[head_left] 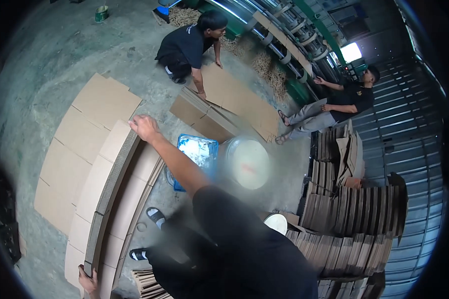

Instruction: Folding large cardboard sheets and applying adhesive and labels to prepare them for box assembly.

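Note:
A long thick stack of flat cardboard sheets [106, 199] lies in front of me, its layered edge turned toward me. My right hand [145, 128] holds its far upper end, with fingers curled over the corner. At the opposite end, near the lower edge of the picture, my left hand [88, 281] grips the stack's edge, thumb and fingers around it. Beneath and on my side of this stack lie more cardboard sheets [129, 209]. Beyond it, creased flat cardboard sheets [67, 144] are spread on the floor.
A blue crate [212, 149] and a round pale-topped drum [248, 164] stand beside my right arm. One person [187, 50] crouches over cardboard [229, 99]; another [351, 102] sits by a roller machine [304, 35]. Tall cardboard stacks [354, 209] line the right wall.

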The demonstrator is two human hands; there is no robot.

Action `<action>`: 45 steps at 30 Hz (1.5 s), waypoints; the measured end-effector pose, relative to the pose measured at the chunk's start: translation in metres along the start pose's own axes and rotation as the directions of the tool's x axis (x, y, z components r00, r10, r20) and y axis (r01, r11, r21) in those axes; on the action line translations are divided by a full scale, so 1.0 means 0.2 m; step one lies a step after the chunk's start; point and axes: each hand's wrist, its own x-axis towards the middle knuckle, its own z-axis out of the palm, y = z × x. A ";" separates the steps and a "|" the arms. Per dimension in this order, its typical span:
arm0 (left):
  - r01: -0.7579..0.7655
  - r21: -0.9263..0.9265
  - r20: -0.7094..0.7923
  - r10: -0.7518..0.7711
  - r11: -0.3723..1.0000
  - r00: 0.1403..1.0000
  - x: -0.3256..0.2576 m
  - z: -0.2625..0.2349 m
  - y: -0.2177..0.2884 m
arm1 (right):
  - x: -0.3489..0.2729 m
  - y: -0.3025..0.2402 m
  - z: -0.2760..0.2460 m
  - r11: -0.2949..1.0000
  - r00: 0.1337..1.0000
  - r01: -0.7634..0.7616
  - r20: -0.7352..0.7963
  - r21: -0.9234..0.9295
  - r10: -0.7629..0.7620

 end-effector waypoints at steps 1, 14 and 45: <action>-0.036 -0.017 0.002 0.036 0.999 0.999 0.06 0.06 0.06 | -0.02 0.08 0.00 0.986 0.990 -0.011 -0.137 -0.164 -0.011; -0.071 0.075 -0.091 0.078 0.995 0.993 0.14 0.00 0.04 | -1.26 -1.21 0.91 0.599 0.579 0.793 0.167 0.110 -0.798; -0.043 0.100 -0.209 0.063 0.994 0.976 0.12 -0.06 0.08 | -1.37 -1.30 1.06 0.417 0.433 0.868 -0.001 -0.269 -0.902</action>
